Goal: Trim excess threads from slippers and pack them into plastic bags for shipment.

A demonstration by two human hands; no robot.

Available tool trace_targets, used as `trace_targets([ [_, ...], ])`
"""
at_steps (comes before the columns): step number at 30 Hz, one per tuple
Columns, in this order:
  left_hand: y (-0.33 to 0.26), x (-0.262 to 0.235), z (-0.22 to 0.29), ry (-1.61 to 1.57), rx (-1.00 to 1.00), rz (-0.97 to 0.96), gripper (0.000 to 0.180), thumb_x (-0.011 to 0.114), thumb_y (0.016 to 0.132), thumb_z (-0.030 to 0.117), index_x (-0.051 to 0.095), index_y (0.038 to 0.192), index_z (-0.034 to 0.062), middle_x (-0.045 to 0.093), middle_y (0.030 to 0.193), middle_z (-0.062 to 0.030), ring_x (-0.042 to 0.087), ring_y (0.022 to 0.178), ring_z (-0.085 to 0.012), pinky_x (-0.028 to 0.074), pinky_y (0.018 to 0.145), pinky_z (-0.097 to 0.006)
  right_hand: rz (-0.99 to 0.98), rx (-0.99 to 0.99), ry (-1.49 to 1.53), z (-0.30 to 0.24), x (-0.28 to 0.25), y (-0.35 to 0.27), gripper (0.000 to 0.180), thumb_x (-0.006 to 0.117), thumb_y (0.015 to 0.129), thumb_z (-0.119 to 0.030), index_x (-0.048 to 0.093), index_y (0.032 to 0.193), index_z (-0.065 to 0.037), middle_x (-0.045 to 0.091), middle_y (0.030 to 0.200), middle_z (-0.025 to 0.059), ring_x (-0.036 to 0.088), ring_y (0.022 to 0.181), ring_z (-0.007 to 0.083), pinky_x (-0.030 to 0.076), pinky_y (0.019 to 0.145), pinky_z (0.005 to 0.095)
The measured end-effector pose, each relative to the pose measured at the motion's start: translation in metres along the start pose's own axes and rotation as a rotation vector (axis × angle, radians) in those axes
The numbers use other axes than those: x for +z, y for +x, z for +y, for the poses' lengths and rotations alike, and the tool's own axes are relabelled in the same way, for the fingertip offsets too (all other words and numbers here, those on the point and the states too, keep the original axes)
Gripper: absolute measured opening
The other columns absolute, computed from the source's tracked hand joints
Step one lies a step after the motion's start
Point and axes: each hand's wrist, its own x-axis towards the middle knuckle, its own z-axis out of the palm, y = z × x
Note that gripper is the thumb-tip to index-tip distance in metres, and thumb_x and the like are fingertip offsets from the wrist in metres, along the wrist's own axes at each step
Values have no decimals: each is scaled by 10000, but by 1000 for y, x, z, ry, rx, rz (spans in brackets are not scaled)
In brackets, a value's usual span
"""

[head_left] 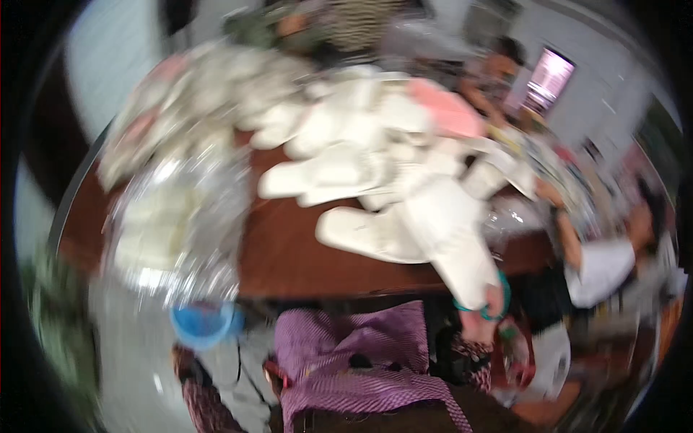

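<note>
A white slipper stands tilted over the table's near edge, its lower end in the grip of my right hand. Teal loops, whose kind I cannot make out, show around that hand. My left hand hangs low, away from the table, beside a blue basin; motion blur hides its fingers. Just behind the held slipper lies another white slipper, and several more white slippers are heaped beyond it. A pink slipper rests at the back of the heap.
The brown table spreads before me. Clear plastic bags of pale slippers pile up on its left side. A person in a white sleeve reaches in from the right; another person is farther back. A purple checked cloth covers my lap.
</note>
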Motion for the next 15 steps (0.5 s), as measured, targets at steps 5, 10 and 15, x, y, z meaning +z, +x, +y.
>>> trace_targets([
  [5, 61, 90, 92, 217, 248, -604, 195, 473, 889, 194, 522, 1017, 56, 571, 887, -84, 557, 854, -202, 469, 763, -327, -272, 118, 210, -2, 4, 12, 452, 594, 754, -101, 495, 1181, 9, 582, 1102, 96, 576, 993, 190, 459, 874, 319],
  [10, -2, 67, 77, 449, 349, -829, 240, 502, 886, 228, 544, 1060, 69, 581, 952, -112, 559, 921, -213, 452, 812, -310, -331, 33, 250, -19, 10, 4, 476, 612, 779, -84, 462, 1220, 14, 585, 1060, 66, 567, 975, 138, 448, 855, 273],
  [15, -2, 66, 76, 608, 303, -830, 287, 530, 883, 262, 566, 1104, 82, 590, 1018, -140, 561, 988, -224, 436, 862, -292, -247, 45, 269, -23, -5, 1, 494, 662, 769, -114, 469, 1204, 16, 578, 1077, 80, 571, 982, 156, 449, 877, 286],
])
